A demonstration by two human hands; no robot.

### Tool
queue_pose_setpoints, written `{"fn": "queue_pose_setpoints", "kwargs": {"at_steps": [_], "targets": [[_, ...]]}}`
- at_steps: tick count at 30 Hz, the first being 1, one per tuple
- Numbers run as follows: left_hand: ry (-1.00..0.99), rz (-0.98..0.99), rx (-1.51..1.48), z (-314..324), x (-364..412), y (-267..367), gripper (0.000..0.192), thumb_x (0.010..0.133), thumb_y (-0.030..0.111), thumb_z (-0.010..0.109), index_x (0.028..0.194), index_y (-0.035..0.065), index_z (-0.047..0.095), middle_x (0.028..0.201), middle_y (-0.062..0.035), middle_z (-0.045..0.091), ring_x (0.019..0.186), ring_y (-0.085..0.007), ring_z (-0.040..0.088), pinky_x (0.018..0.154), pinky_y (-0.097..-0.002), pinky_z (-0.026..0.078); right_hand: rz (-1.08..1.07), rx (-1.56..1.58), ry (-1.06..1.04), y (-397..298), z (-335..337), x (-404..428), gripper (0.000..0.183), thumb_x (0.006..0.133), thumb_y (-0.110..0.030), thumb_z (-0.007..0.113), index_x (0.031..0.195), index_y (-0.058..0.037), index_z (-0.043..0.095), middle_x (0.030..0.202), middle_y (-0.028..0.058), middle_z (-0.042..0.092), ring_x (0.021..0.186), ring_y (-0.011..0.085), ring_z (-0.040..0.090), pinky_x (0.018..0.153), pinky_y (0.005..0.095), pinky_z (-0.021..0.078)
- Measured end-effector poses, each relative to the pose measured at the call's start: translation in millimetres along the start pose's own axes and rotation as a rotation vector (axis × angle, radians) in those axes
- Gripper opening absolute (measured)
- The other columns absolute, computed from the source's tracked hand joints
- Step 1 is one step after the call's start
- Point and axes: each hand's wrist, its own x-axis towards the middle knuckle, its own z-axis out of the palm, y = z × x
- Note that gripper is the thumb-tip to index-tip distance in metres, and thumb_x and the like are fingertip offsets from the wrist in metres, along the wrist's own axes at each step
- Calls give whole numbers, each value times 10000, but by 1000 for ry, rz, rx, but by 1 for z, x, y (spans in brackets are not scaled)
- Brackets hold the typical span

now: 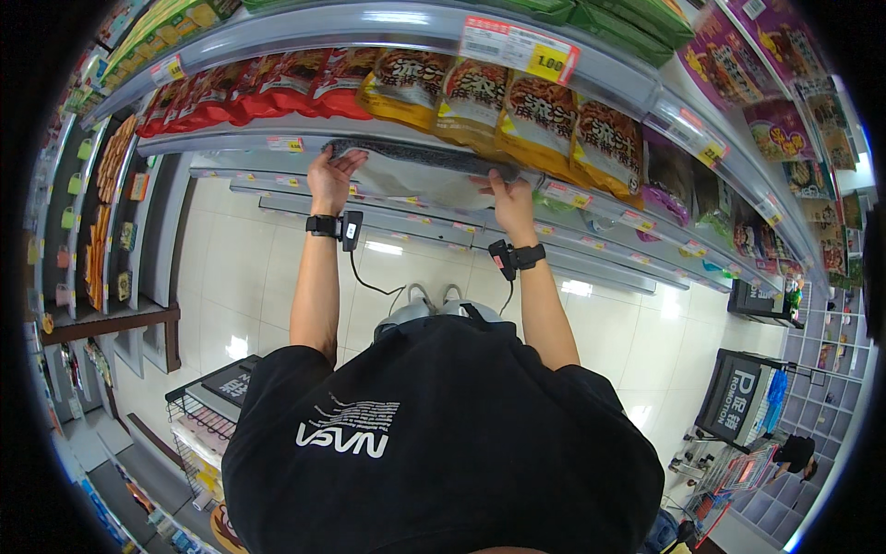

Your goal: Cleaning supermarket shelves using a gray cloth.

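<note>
Both hands are at the front edge of a store shelf, with a grey cloth (415, 154) stretched between them. Its dark, fuzzy side faces up along the shelf lip, and a paler side hangs below. My left hand (329, 179) holds the cloth's left end, palm partly turned up. At the other end, my right hand (512, 201) grips the cloth with the thumb on top; some fingers are hidden behind it. Just beyond the cloth, yellow-brown noodle packets (536, 124) lie in a row, with red food packets (277, 86) to their left.
An upper shelf rail (387, 28) with price tags overhangs the packets. Lower shelves (609, 242) step down beneath my hands. A side rack (104, 228) stands at left, a wire basket stand (201, 415) behind it. Promotion stands (734, 395), a shopping cart (740, 478) and a person (796, 450) are at right.
</note>
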Motion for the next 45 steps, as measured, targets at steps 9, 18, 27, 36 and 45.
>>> {"fn": "queue_pose_setpoints", "kwargs": {"at_steps": [9, 18, 27, 36, 45], "targets": [[-25, -102, -13, 63, -34, -59, 280, 891, 200, 381, 977, -57, 452, 948, -276, 577, 934, -393, 570, 900, -449, 456, 12, 69, 291, 24, -67, -31, 272, 919, -195, 501, 880, 59, 591, 799, 92, 627, 672, 176, 618, 645, 288, 519], [-99, -143, 31, 95, -49, -77, 314, 928, 147, 342, 1009, -133, 458, 966, -282, 575, 932, -387, 585, 833, -428, 492, -49, 389, 460, 20, -94, -46, 335, 899, -260, 544, 789, 54, 582, 730, 90, 620, 673, 194, 639, 564, 279, 464], [-106, -160, 19, 102, -53, -79, 340, 933, 169, 320, 1016, -130, 459, 980, -293, 573, 949, -382, 581, 861, -434, 475, 12, 404, 360, 27, -111, -45, 265, 904, -187, 530, 863, 69, 587, 849, 112, 622, 743, 201, 624, 697, 322, 531], [-36, -100, 7, 42, -26, -18, 284, 926, 172, 332, 1002, -88, 419, 957, -303, 568, 946, -395, 575, 853, -429, 482, 4, 388, 226, 13, -24, -20, 310, 911, -203, 519, 879, 100, 573, 850, 180, 641, 791, 265, 651, 705, 323, 533], [27, 45, 24, -23, 3, 48, 299, 936, 188, 339, 992, -80, 458, 923, -263, 593, 876, -370, 603, 793, -407, 502, 14, 394, 136, -6, 74, 8, 327, 916, -225, 513, 876, 91, 585, 853, 127, 633, 746, 220, 653, 646, 308, 546]]}}
